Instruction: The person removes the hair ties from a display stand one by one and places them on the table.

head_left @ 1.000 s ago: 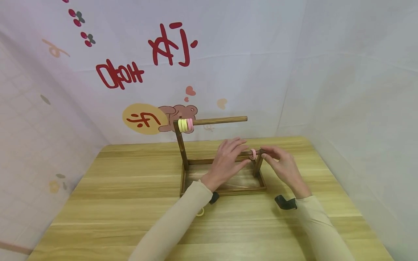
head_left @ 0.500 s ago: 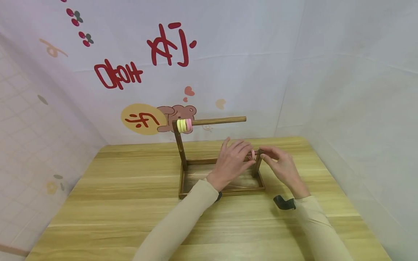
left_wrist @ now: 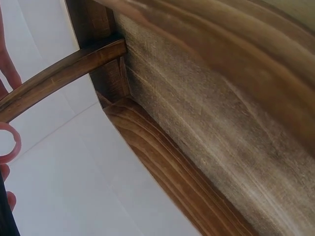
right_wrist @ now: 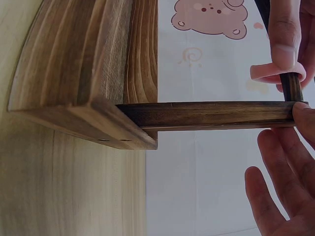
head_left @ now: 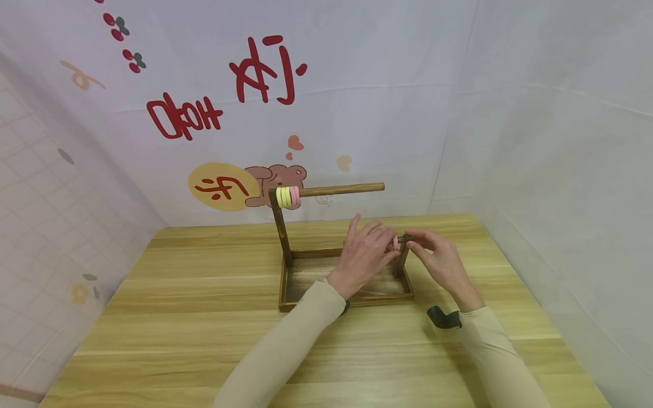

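Note:
A dark wooden stand (head_left: 388, 300) has a tall post at left and a short post (right_wrist: 211, 116) at right, each carrying a horizontal rod. My left hand (head_left: 361, 255) pinches a pink hair tie (right_wrist: 266, 73) that loops round the lower rod (right_wrist: 294, 89), close to the short post. In the left wrist view that pink hair tie (left_wrist: 18, 141) shows as a ring at the left edge. With thumb and fingertips, my right hand (head_left: 441, 260) grips the top of the short post; its other fingers are spread in the right wrist view.
Several yellow and pink hair ties (head_left: 288, 196) sit bunched at the left end of the upper rod (head_left: 344, 190), whose right end is free. The stand is on a wood-grain table (head_left: 204, 317), with white printed cloth (head_left: 388, 113) behind it.
My left hand has moved right along the lower rod and closed on the pink hair tie. A yellow ring on the table is now hidden by my left sleeve. My right hand stays put.

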